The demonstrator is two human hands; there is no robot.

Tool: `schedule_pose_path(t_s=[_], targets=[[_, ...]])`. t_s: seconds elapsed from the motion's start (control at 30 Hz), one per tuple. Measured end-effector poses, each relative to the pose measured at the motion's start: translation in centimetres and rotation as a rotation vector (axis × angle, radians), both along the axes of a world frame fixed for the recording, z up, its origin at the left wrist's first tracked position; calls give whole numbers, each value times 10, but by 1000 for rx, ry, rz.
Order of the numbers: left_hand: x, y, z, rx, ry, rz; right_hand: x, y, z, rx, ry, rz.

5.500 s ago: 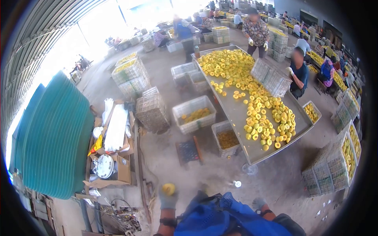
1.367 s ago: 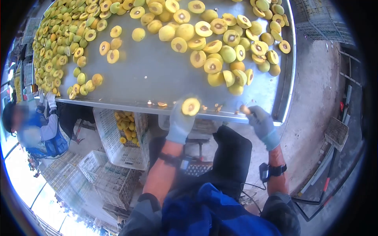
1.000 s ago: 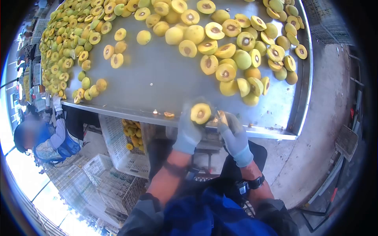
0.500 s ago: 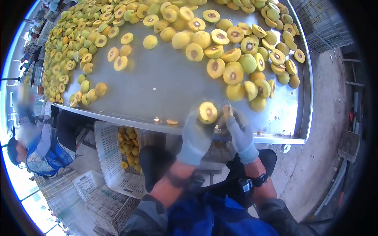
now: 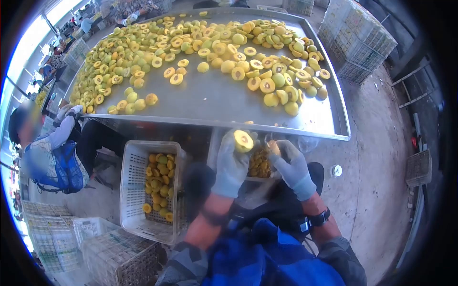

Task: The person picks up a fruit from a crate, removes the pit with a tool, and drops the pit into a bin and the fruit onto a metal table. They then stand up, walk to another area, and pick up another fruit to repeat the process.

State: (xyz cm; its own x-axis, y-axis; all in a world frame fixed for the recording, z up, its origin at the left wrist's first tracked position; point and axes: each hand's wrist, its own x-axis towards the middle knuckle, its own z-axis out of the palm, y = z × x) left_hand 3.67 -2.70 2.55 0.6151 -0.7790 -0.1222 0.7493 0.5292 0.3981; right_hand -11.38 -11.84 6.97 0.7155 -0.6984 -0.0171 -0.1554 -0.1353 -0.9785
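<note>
In the head view, my left hand (image 5: 230, 159), in a pale glove, is closed around a yellow peach half (image 5: 243, 141) with its cut face up and a brown centre showing. My right hand (image 5: 290, 164), also gloved, grips a small hand tool (image 5: 273, 147) with a brownish handle and a thin metal end. The tool is close to the peach half's right side, apart from it. Both hands are just off the near edge of the metal table (image 5: 191, 102). Below them, partly hidden, a container holds brownish-yellow scraps (image 5: 260, 164).
Many peach halves (image 5: 176, 43) lie across the table's far and left parts, with a cluster at the right. A white crate (image 5: 126, 190) with peach pieces stands at my left. A co-worker (image 5: 57, 152) sits further left. Stacked crates (image 5: 355, 40) stand back right.
My view has tilted up, showing more of the table and floor. My hands, still holding the peach half and tool, have gone from over the table edge to just in front of it.
</note>
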Motion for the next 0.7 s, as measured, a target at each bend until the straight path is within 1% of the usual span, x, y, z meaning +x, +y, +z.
schedule_pose_path(t_s=[0.1, 0.13, 0.23, 0.33, 0.43, 0.53, 0.63, 0.67, 0.7], targets=[[-9, 29, -3, -41, 19, -126, -37, 20, 30, -536, 94, 71], [-15, 36, -5, -69, 130, -132, -50, 28, 40, -651, 130, 92], [-29, 55, 2, -180, 147, -225, -87, 40, 55, -852, 259, 213], [-39, 70, -4, -300, 187, -341, -101, 55, 51, -699, 166, 163], [-65, 74, 17, -65, 23, -132, -95, 79, 48, -426, 107, 88], [-69, 71, 21, -5, -21, -48, -75, 99, 41, -320, 91, 40], [-62, 67, 19, 11, -74, -72, -56, 103, 21, -255, 107, 27], [-57, 64, 19, 15, -1, -126, -51, 100, 10, -233, 76, 30], [-56, 60, 19, 26, 21, -119, -46, 96, 1, -235, 90, 21]])
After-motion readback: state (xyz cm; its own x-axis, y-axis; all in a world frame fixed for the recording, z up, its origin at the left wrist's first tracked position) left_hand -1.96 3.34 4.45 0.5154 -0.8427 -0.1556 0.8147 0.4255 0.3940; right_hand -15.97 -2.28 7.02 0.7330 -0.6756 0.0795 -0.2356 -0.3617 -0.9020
